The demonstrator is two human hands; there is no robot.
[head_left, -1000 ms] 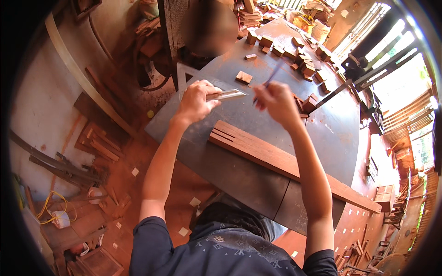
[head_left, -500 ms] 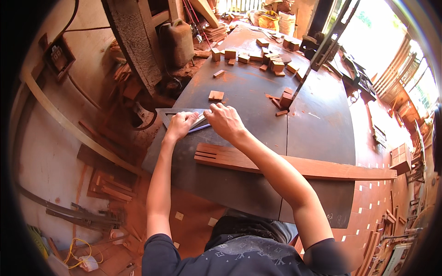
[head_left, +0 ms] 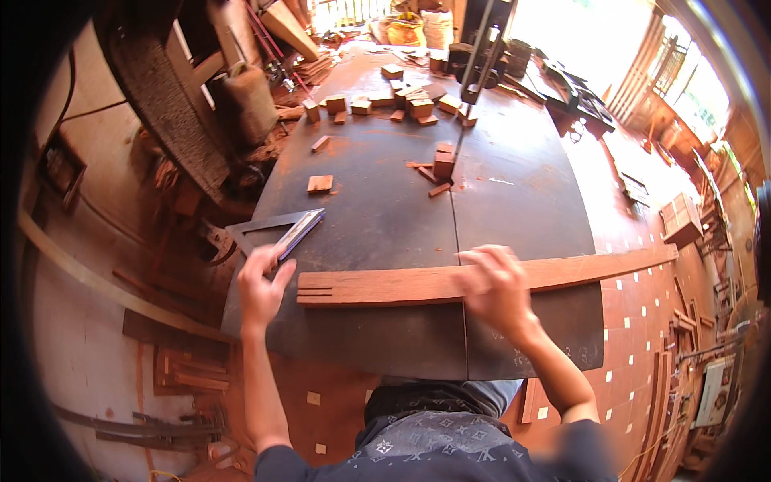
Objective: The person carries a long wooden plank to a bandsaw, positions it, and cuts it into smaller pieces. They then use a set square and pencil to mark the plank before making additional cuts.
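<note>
Head view: my right hand [head_left: 496, 289] lies flat with fingers spread on the long wooden board [head_left: 482, 279], which rests across the near edge of the dark counter [head_left: 377, 201]. My left hand [head_left: 261, 285] pinches the near end of the metal square [head_left: 281, 233], just left of the board's slotted end. The right end of the board overhangs the counter, so if I ease my pressure it may tip or swing. The bandsaw blade [head_left: 462, 120] stands just beyond, and small offcut blocks [head_left: 320, 183] could snag the board.

One plank [head_left: 482, 281], one square [head_left: 281, 233]
</note>
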